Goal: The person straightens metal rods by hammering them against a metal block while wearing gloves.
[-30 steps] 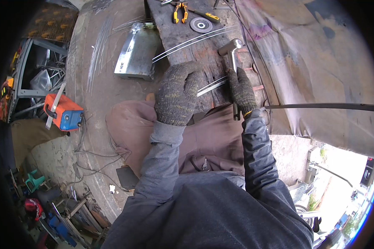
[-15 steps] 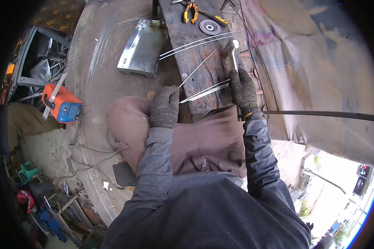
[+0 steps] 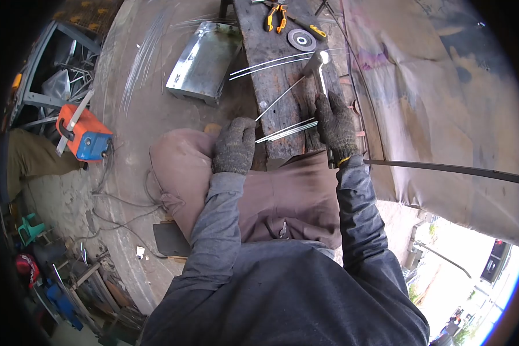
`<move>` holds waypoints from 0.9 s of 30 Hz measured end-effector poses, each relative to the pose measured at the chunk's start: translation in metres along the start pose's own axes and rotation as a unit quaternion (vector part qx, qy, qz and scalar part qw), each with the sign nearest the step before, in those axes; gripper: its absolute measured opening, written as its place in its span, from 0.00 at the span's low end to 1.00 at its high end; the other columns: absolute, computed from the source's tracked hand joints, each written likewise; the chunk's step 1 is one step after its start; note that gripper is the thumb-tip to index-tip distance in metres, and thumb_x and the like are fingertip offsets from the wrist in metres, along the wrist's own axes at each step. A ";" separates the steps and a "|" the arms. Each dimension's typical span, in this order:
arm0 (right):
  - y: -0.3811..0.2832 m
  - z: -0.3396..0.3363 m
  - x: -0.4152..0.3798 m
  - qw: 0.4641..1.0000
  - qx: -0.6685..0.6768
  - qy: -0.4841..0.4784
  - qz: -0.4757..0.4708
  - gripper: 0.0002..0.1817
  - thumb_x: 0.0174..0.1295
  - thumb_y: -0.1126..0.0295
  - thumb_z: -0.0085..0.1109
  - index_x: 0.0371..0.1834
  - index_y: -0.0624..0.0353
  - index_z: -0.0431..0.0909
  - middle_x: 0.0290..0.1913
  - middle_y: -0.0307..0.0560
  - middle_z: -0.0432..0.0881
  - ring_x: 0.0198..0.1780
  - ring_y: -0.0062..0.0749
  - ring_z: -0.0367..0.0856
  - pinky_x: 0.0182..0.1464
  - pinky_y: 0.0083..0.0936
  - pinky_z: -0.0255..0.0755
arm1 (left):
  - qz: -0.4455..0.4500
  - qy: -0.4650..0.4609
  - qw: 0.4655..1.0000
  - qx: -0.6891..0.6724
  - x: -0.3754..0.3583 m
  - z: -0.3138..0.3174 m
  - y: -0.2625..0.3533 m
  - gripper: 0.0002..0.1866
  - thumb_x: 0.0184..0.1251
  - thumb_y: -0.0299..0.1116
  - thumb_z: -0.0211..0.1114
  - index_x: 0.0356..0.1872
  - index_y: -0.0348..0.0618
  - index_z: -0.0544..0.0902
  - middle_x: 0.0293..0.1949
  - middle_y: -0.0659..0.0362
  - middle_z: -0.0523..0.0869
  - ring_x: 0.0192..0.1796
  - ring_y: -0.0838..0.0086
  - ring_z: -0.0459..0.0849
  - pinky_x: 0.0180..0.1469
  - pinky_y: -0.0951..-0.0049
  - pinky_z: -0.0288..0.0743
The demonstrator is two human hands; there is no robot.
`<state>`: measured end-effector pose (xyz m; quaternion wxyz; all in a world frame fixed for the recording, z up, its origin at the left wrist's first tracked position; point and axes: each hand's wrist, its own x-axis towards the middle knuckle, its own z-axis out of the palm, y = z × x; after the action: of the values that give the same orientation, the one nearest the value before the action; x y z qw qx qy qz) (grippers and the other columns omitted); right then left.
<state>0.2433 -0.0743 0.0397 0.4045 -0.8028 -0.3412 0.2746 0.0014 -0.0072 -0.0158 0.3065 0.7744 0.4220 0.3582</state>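
My left hand (image 3: 234, 147), in a dark knitted glove, is closed on the near end of a thin metal rod (image 3: 279, 99). That rod slants up and away over a worn wooden bench (image 3: 282, 37). My right hand (image 3: 336, 126), gloved alike, grips a hammer (image 3: 323, 78) by its shiny handle. The hammer head overlaps the rod's far end in this view. Close to my right hand, several cut rods (image 3: 288, 131) lie across the bench's near end. Two longer rods (image 3: 265, 68) rest farther up.
Pliers (image 3: 275, 17), a grinding disc (image 3: 301, 40) and a yellow-black handled tool (image 3: 310, 27) lie at the bench's far end. Left of it stands a bent sheet-metal piece (image 3: 199, 57). An orange-blue machine (image 3: 85, 135) with cables sits on the floor beside another person's leg (image 3: 37, 164).
The hammer head has moved left and down, from beside the rod to over its far end. My left hand keeps its hold on the rod. The whole view has shifted slightly.
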 end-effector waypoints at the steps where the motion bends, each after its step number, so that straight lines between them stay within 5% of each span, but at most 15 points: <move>1: 0.008 0.002 0.002 0.997 -0.007 0.021 -0.077 0.21 0.75 0.49 0.56 0.53 0.56 0.80 0.25 0.35 0.75 0.22 0.22 0.72 0.24 0.28 0.66 | -0.014 -0.007 1.000 0.005 0.001 0.000 0.001 0.07 0.67 0.29 0.68 0.44 0.42 0.87 0.46 0.51 0.89 0.52 0.55 0.86 0.56 0.59 0.80; 4: 0.018 0.007 0.003 0.990 -0.020 0.030 -0.134 0.20 0.76 0.52 0.55 0.50 0.59 0.80 0.24 0.35 0.73 0.23 0.20 0.70 0.25 0.26 0.64 | -0.020 -0.014 1.000 0.006 0.002 0.000 0.003 0.07 0.67 0.29 0.68 0.44 0.42 0.86 0.46 0.51 0.89 0.52 0.55 0.86 0.56 0.59 0.80; 17: -0.014 0.002 -0.029 0.994 -0.050 -0.002 -0.094 0.20 0.77 0.55 0.56 0.53 0.63 0.81 0.24 0.36 0.74 0.23 0.19 0.71 0.25 0.26 0.65 | -0.013 -0.013 1.000 -0.021 0.004 0.006 0.000 0.06 0.65 0.26 0.67 0.42 0.40 0.85 0.43 0.50 0.88 0.48 0.55 0.87 0.52 0.60 0.80; 19: -0.029 -0.003 -0.036 0.997 -0.029 -0.071 -0.011 0.25 0.78 0.50 0.51 0.63 0.60 0.78 0.42 0.60 0.87 0.44 0.55 0.87 0.47 0.43 0.78 | -0.001 -0.006 1.000 -0.028 0.004 0.009 -0.002 0.06 0.66 0.27 0.67 0.41 0.40 0.85 0.42 0.50 0.88 0.47 0.55 0.87 0.51 0.60 0.80; 27: -0.015 0.005 -0.048 0.991 -0.082 -0.083 -0.067 0.23 0.78 0.53 0.52 0.62 0.60 0.78 0.44 0.60 0.87 0.45 0.55 0.87 0.48 0.43 0.78 | -0.009 -0.010 1.000 -0.013 0.004 0.009 0.002 0.06 0.65 0.27 0.67 0.41 0.41 0.85 0.41 0.50 0.88 0.46 0.54 0.87 0.50 0.60 0.80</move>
<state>0.2059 -0.1024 0.0574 0.3256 -0.7829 -0.4482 0.2832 0.0110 -0.0061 -0.0185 0.3238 0.7701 0.4214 0.3530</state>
